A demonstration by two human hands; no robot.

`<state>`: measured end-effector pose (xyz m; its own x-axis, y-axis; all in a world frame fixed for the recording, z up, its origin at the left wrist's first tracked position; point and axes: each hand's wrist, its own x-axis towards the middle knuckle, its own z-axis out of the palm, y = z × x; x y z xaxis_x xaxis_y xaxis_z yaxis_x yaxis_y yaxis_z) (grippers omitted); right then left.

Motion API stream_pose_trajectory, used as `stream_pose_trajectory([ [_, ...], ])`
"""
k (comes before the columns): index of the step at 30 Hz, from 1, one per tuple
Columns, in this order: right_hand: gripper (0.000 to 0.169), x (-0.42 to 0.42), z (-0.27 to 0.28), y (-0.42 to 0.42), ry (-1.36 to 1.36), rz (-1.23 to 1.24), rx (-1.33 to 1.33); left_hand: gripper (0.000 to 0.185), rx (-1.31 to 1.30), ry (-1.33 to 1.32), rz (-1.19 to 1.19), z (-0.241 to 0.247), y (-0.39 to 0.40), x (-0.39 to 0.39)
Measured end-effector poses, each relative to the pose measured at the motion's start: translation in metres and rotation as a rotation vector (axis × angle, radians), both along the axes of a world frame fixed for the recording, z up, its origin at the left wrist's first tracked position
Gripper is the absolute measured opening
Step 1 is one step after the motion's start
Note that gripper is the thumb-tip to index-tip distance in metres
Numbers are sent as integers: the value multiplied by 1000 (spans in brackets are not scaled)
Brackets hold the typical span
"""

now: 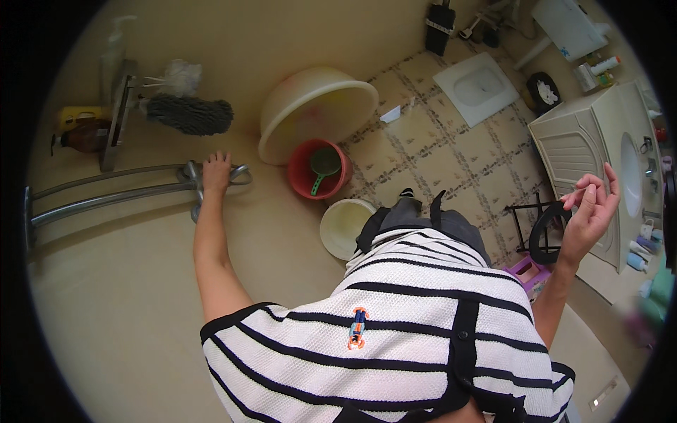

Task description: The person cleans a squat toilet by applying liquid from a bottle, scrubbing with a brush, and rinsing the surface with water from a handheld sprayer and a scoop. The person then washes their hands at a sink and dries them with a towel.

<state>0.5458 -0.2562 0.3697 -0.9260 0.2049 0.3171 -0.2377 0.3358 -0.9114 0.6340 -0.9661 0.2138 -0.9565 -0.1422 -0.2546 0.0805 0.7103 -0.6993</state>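
My left hand (216, 172) reaches to the wall and is closed over the body of a chrome shower faucet (241, 172); the fingers partly hide its middle. A metal shower riser bar (113, 202) and a flexible hose (106, 178) run leftward from it. Below the faucet, toward the floor, stands a red bucket (296, 174) with a green dipper (325, 163) inside. Raised at the right, my right hand (589, 214) has loosely curled, separated fingers and holds nothing. It is nearest the washbasin cabinet (576, 143) and a black folding stool with a ring-shaped seat (540, 235).
A large pale basin (270, 116) leans against the wall behind the bucket. A cream bucket (338, 232) is beside my legs. Farther off are a squat toilet (449, 79) and a dustpan (440, 31). A wall shelf (119, 116) carries bottles, with a grey brush-like duster (190, 113) hanging there.
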Motion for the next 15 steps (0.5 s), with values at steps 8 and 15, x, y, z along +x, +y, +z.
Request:
stream_pose_trajectory([
  [8,36,6,1,1,16,-8,-12,39,-67,-48,-27,1,3,-3],
  [15,36,11,2,1,12,-38,-10,32,-93,19,-145,-3,-9,0],
])
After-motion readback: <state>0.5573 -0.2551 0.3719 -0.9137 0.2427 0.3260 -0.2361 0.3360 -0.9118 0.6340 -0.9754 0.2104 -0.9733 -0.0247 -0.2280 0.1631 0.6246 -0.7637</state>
